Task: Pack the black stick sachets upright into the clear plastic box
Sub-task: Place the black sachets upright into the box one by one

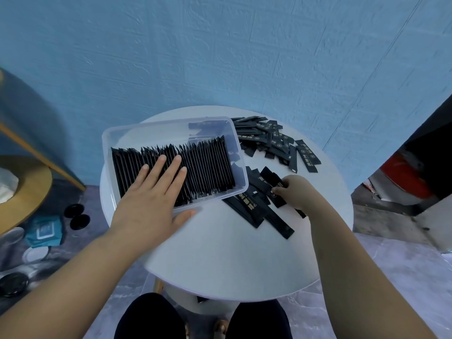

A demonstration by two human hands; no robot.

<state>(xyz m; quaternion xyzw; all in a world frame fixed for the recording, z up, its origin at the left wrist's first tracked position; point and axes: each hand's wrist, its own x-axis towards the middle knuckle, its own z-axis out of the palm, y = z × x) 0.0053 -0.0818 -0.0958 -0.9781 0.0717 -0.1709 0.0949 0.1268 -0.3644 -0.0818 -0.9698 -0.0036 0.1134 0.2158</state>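
Observation:
The clear plastic box [168, 124] sits on the left part of a round white table [232, 253] and holds a long row of black stick sachets [208, 165] standing on edge. My left hand [151, 199] lies flat with straight fingers on top of that row, its thumb along the box's near rim. Loose sachets [254, 211] lie flat just right of the box. My right hand [296, 192] curls its fingers round several of these sachets [277, 189]. A further pile of sachets [274, 140] lies at the table's far right.
A blue wall stands close behind the table. On the floor to the left are a wooden stand [24, 189], a blue packet [45, 231] and black round lids [77, 215]. My knees [203, 319] are under the table's near edge.

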